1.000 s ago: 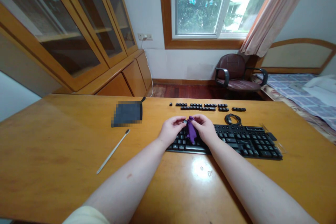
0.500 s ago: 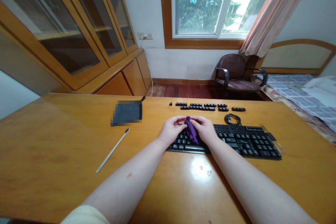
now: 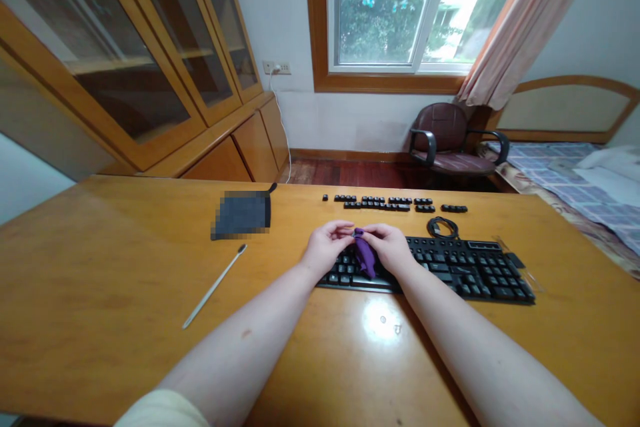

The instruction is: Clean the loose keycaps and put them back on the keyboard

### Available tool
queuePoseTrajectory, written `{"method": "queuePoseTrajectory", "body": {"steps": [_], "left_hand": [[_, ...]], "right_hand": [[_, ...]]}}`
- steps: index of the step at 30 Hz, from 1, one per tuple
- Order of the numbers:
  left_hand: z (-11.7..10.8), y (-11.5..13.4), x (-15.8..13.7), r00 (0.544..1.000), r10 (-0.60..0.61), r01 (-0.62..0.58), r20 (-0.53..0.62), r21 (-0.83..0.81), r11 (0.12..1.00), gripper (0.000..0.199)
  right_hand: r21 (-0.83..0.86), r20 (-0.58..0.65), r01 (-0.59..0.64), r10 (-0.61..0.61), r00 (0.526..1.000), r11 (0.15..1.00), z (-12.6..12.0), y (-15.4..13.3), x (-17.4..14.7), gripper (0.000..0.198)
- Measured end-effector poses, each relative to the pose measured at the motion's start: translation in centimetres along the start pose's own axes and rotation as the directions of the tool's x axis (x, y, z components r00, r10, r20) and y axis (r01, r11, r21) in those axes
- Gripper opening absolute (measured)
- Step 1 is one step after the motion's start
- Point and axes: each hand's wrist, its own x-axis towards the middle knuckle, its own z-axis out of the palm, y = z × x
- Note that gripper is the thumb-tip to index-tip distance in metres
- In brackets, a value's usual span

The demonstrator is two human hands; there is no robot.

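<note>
Over the left half of a black keyboard (image 3: 470,273), my two hands meet at a bunched purple cloth (image 3: 366,260). My right hand (image 3: 391,247) pinches the cloth near its top, and the rest hangs down over the keys. Opposite it, my left hand (image 3: 327,245) is closed in a pinch against the cloth's upper left side. Whatever small thing lies between its fingertips is mostly hidden. Behind the keyboard, loose black keycaps (image 3: 373,203) lie in two rows, and the upper key rows there show bare spots.
A coiled black cable (image 3: 443,227) lies behind the keyboard. To the left are a white-handled brush (image 3: 215,287) and a dark pouch (image 3: 245,213), partly pixelated. The wooden desk's (image 3: 100,280) far edge runs behind the keycaps; beyond stands an armchair (image 3: 445,137).
The purple cloth has shifted slightly and folded differently at its top, its lower end hanging a little lower. Both hands stay nearly in place, with small finger movements.
</note>
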Motion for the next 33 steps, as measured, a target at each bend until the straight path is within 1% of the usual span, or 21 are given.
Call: {"method": "queuePoseTrajectory", "body": {"steps": [5,6,11,15,18,21,23,25,28,33], "left_hand": [[-0.1,-0.1,0.0,0.999,0.034,-0.031,-0.039,0.078,0.996,0.021],[-0.1,-0.2,0.0,0.999,0.036,-0.032,-0.038,0.087,0.996,0.020],[-0.1,-0.2,0.0,0.999,0.038,-0.037,-0.014,0.111,0.993,0.022],[-0.1,-0.5,0.0,0.997,0.068,-0.072,0.029,0.126,0.989,0.025],[-0.2,-0.7,-0.1,0.991,0.123,-0.131,0.056,0.192,0.973,0.024],[-0.2,-0.4,-0.3,0.975,0.213,-0.220,0.059,0.356,0.908,0.021],[-0.2,0.0,-0.6,0.957,0.277,-0.286,0.090,0.473,0.833,0.022],[-0.2,0.4,-0.8,0.938,0.316,-0.339,0.139,0.551,0.763,0.023],[-0.2,0.7,-1.1,0.922,0.333,-0.381,0.195,0.602,0.702,0.028],[-0.2,0.7,-1.1,0.916,0.322,-0.400,0.240,0.623,0.672,0.032]], "right_hand": [[0.019,0.093,0.025,-0.027,0.995,1.000,0.0,-0.1,-0.1,0.025],[0.013,0.090,0.016,-0.018,0.996,1.000,0.0,-0.1,-0.1,0.025],[0.015,-0.011,-0.032,0.032,0.999,0.999,0.0,0.0,0.1,0.021],[0.046,-0.023,-0.031,0.032,0.999,0.998,0.2,-0.1,0.1,0.023],[0.046,0.003,-0.022,0.022,1.000,0.999,0.3,-0.1,0.1,0.023],[0.048,0.054,-0.006,0.003,0.999,0.999,0.3,0.1,0.1,0.023],[0.048,0.081,0.003,-0.007,0.997,0.999,0.3,0.3,0.0,0.025],[0.030,0.090,0.014,-0.017,0.996,0.999,0.4,0.4,0.0,0.028],[0.015,0.096,0.010,-0.011,0.995,1.000,0.5,0.4,-0.1,0.028],[0.082,0.108,0.009,-0.018,0.994,0.997,0.3,0.0,-0.1,0.017]]}}
